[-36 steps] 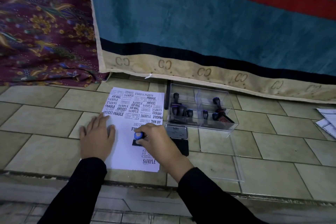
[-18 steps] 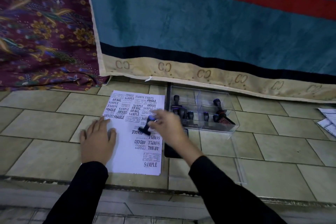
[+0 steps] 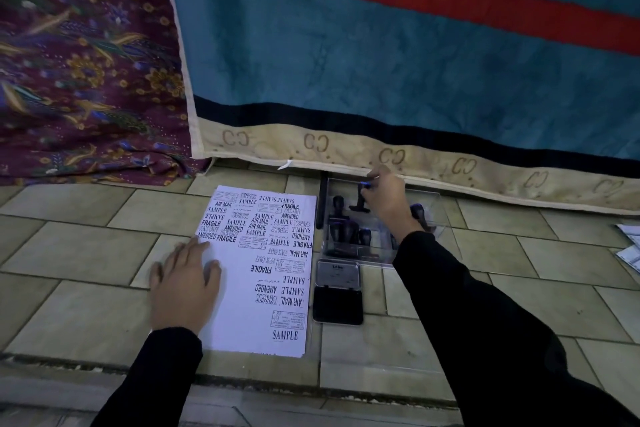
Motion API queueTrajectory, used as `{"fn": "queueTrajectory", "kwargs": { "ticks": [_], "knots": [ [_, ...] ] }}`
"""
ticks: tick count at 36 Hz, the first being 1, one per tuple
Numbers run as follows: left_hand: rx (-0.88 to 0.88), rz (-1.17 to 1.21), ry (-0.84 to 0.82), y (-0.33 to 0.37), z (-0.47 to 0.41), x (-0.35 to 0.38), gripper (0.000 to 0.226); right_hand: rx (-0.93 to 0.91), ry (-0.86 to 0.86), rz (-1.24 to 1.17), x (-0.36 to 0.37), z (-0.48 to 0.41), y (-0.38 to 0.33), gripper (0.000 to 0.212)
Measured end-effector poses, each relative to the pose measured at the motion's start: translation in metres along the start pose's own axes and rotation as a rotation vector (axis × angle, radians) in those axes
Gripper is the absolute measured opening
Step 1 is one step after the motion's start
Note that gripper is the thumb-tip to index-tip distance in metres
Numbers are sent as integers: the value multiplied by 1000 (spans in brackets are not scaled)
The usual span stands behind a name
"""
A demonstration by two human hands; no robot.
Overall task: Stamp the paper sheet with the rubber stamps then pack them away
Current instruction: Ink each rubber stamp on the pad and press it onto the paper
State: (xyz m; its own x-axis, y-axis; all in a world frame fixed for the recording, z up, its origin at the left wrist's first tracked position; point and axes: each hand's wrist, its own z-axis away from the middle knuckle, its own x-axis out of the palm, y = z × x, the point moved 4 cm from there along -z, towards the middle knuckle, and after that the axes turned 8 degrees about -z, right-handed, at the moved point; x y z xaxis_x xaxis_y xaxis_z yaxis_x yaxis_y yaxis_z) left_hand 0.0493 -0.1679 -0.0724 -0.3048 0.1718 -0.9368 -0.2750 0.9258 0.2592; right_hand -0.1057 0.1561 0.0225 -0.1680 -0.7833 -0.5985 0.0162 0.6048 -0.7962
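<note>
A white paper sheet (image 3: 242, 302) covered with many stamped words lies on the tiled floor. My left hand (image 3: 185, 284) rests flat on its left edge, fingers spread. To the right stands a clear plastic stamp box (image 3: 429, 199) holding several dark rubber stamps (image 3: 341, 218). My right hand (image 3: 386, 199) is over the back of the box, pinching a black rubber stamp (image 3: 362, 199) by its blue-topped handle, base down inside the box. An open black ink pad (image 3: 337, 298) lies between box and paper's lower right.
A teal blanket (image 3: 398, 55) with a red stripe and beige border hangs behind the box. Purple patterned cloth (image 3: 83, 62) lies at the left. Loose papers (image 3: 628, 246) sit at the far right. A clear lid (image 3: 381, 354) lies flat in front of the ink pad.
My right hand lifted the stamp off the paper and carried it right and back, over the ink pad into the box. My left hand stayed pressed on the sheet.
</note>
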Motion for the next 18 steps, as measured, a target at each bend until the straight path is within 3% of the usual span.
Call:
{"fn": "queueTrajectory", "kwargs": {
  "ticks": [11,18],
  "knots": [
    [-6,-4,-18,-1,0,1,53,76,-110,171,20,-12,16,13],
    [7,-21,-4,-2,-2,0,52,31,-195,274,18,-12,10,21]
  ]
}}
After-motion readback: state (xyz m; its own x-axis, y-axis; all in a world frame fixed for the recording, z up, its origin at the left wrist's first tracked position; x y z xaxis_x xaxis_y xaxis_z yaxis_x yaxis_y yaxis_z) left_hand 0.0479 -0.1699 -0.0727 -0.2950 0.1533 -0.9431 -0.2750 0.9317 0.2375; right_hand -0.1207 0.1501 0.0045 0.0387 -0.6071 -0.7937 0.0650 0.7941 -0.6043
